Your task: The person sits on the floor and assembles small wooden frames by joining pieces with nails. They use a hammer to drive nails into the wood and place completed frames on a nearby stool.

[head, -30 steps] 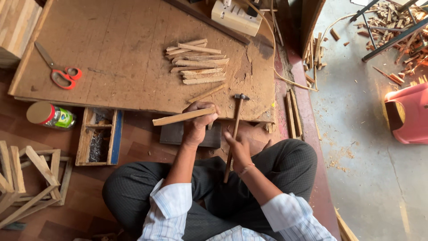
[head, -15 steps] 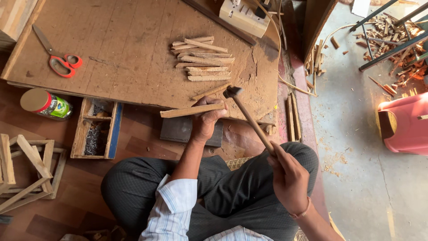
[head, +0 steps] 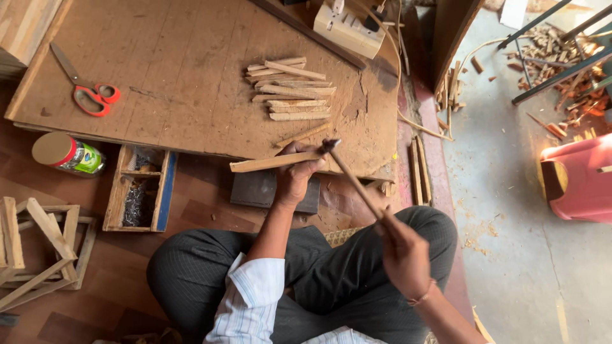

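The left hand (head: 294,175) has its fingers (head: 306,167) curled and pinched around one wooden strip (head: 277,162), which is held at the near edge of the big brown board (head: 178,70), just above a dark block (head: 264,190). The strip's long axis runs pretty much left to right, tilted up a bit at the right end. The right hand (head: 403,251) is wrapped tight around the handle of one hammer (head: 352,178); the handle slants up and left, and the head is parked right at the strip's right end. Past that, about ten short wood strips (head: 290,89) are piled on the board, well apart from one pair of red-handled scissors (head: 86,89). One lidded jar (head: 67,153) and one nail box (head: 139,188) are found left of the strip.
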